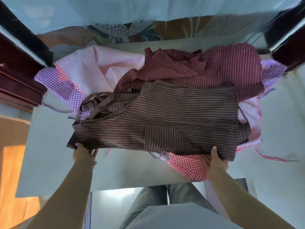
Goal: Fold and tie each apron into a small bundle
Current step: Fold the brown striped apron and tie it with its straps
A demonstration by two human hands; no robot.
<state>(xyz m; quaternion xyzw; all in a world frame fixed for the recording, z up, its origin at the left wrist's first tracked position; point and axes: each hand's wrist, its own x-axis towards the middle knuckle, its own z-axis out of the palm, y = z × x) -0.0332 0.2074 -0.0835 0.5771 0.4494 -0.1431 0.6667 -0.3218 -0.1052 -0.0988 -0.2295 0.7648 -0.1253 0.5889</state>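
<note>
- The near edge of the brown striped apron (165,119) is pinched at both corners: the left corner by the left hand (84,152), the right corner by the right hand (214,158), thumb on top and fingers tucked under the cloth.
- Between the two hands the edge is held taut, apparently so the apron can be spread flat or its edge lifted for a first fold.
- Beyond the hands the apron lies spread across the pale counter (115,169), on top of the other aprons, so it is likely the one being worked now.
- Its brown ties (97,103) are bunched loosely ahead of the left hand, unknotted; the tying is judged not yet begun.
- A maroon striped apron (206,68) is crumpled further beyond the hands, partly covered by the brown one.
- A red gingham apron (186,166) lies under the right hand, overhanging the counter's near edge.
- A purple gingham apron (66,90) and pink fabric (99,63) lie ahead and left of the left hand, all unfolded.
</note>
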